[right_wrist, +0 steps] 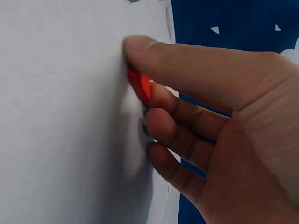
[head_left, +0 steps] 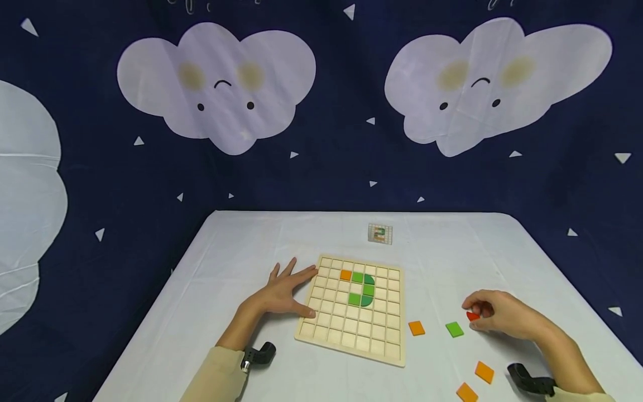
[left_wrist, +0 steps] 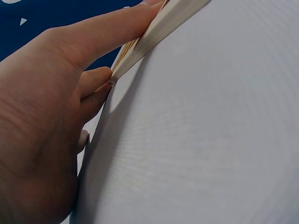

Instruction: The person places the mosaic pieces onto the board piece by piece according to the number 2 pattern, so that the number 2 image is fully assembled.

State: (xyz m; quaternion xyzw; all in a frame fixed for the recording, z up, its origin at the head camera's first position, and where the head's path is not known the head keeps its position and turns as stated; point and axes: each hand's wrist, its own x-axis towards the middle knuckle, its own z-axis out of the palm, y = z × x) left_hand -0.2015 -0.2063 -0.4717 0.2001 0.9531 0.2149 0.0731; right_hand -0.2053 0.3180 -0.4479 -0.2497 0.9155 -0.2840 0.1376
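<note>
One small red tile (head_left: 473, 316), pinched by the right hand (head_left: 504, 315), is best held lightly, the pale wooden grid board (head_left: 349, 339) steadied by the left hand (head_left: 279, 294), fingers spread.

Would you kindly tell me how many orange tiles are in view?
4: one orange tile on the gridded board, a second just right of it, a third and fourth near the head view's bottom edge. Others could be hidden.

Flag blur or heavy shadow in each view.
Head: board fairly sharp, card too small for fine detail; left wrist: soft shadow on the table along the board; right wrist: red piece soft-edged, broad dark shadow on the table.
</note>
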